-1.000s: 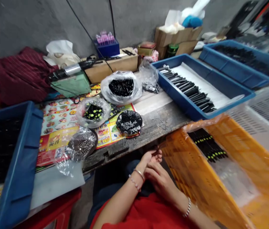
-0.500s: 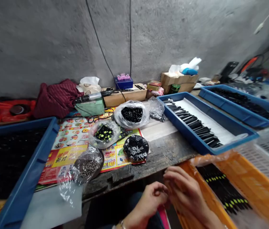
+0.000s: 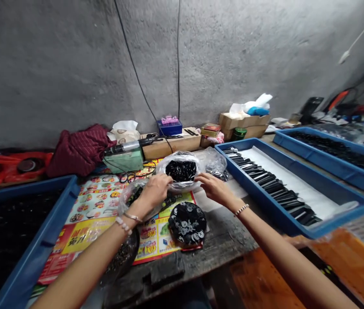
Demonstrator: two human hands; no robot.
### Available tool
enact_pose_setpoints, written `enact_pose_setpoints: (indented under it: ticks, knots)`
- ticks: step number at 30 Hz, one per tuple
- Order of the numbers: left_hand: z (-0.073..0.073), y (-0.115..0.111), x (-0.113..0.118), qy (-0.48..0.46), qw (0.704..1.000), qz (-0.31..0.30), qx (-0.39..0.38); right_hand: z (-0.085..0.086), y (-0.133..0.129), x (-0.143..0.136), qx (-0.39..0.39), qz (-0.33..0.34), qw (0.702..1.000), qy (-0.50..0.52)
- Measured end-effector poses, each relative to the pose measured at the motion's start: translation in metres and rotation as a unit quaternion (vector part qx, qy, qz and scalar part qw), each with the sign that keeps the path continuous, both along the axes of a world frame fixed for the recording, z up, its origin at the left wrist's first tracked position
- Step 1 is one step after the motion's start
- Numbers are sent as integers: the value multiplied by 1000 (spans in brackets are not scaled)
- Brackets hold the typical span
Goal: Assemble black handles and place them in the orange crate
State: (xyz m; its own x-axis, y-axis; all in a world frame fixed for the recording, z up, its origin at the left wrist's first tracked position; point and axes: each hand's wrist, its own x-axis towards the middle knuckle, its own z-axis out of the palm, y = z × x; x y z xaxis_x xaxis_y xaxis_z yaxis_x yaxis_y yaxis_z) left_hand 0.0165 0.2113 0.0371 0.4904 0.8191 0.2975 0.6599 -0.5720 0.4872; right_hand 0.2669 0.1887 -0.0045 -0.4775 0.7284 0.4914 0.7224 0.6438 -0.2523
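A clear plastic bag [image 3: 184, 186] of small glossy black parts [image 3: 182, 170] stands open on the table. My left hand [image 3: 156, 189] pinches the bag's left rim, its fingers closed. At the right rim, my right hand [image 3: 212, 186] has thumb and fingertips together on the plastic. Just below lies a round pile of flat black pieces [image 3: 188, 223]. A bag with black and yellow-green parts [image 3: 135, 193] is partly hidden behind my left wrist. Under my left forearm a dish of small metal parts [image 3: 120, 257] shows in part.
Blue trays stand at left [image 3: 49, 227] and right [image 3: 298, 171], the right one with a row of black strips. An orange crate [image 3: 346, 257] is at lower right. Boxes [image 3: 172, 146], a maroon cloth [image 3: 78, 150] and a power tool [image 3: 126, 146] line the wall.
Both hands have moved from the table's front edge up and forward to the bag of black parts, and now hold its two sides. The view has tilted up slightly.
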Motion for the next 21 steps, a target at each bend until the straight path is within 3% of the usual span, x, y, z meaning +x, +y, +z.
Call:
enact_pose_setpoints:
  ticks: [4,7,10,13,17,21]
  knots:
    - [-13,-15,-10,40,999,-20,11,-22,-9,6,-23,13,998,53]
    - [-3,-16,-10,42,999,-24,11,-28,-7,11,-71,28,984,159]
    - [14,7,-4,16,1000,-7,12,-33,6,20,-84,-3,973,216]
    - [23,45,2,-15,1000,24,3,-45,23,31,-92,-57,964,242]
    - [13,89,-1,-53,996,74,-26,-60,33,36,-115,-105,956,248]
    - [8,94,-15,-108,989,77,-59,-56,28,30,-118,-137,957,226]
